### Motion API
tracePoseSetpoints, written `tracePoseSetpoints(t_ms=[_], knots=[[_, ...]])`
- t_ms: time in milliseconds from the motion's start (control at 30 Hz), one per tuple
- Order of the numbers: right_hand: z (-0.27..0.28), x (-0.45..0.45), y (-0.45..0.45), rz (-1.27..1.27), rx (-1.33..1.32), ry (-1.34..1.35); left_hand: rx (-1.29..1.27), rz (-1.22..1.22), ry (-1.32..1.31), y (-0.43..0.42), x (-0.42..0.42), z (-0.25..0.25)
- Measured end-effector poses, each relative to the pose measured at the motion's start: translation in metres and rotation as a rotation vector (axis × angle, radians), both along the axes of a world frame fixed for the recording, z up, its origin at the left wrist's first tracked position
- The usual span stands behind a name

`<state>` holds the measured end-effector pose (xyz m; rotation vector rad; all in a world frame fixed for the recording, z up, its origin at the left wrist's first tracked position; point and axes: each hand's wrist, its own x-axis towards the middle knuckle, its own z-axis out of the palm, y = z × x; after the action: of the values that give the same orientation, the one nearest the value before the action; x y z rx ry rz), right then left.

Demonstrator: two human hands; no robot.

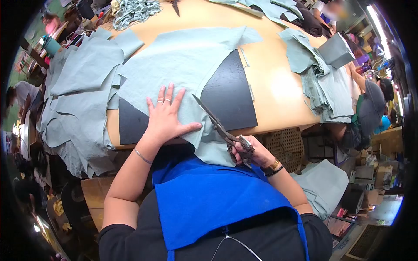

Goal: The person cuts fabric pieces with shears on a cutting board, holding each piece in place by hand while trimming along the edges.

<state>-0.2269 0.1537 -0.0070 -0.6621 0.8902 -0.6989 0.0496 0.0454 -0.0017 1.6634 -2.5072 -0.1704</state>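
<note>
A light blue-green fabric piece (174,56) lies over a black board (230,91) on the table, and part of it hangs past the near edge. My left hand (167,113) rests flat on this fabric with its fingers spread. In my right hand (250,152) is a pair of scissors (213,117), with dark wrapping around the handles. The blades point up and to the left, above the fabric's right side. They look closed or nearly so. My right fingers are wrapped round the handles.
Stacked fabric pieces (82,87) cover the table's left side. Another fabric stack (326,91) stands at the right under a grey block (336,50). Fabric strips (135,15) lie at the back. A fabric piece (322,185) sits low at right. Other people work around the table.
</note>
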Motion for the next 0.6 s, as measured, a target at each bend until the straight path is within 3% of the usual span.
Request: tracePoseSetpoints(t_ms=[600], knots=[[-0.004, -0.006, 0.009, -0.021, -0.017, 0.019, 0.048, 0.077, -0.018, 0.015, -0.02, 0.002]])
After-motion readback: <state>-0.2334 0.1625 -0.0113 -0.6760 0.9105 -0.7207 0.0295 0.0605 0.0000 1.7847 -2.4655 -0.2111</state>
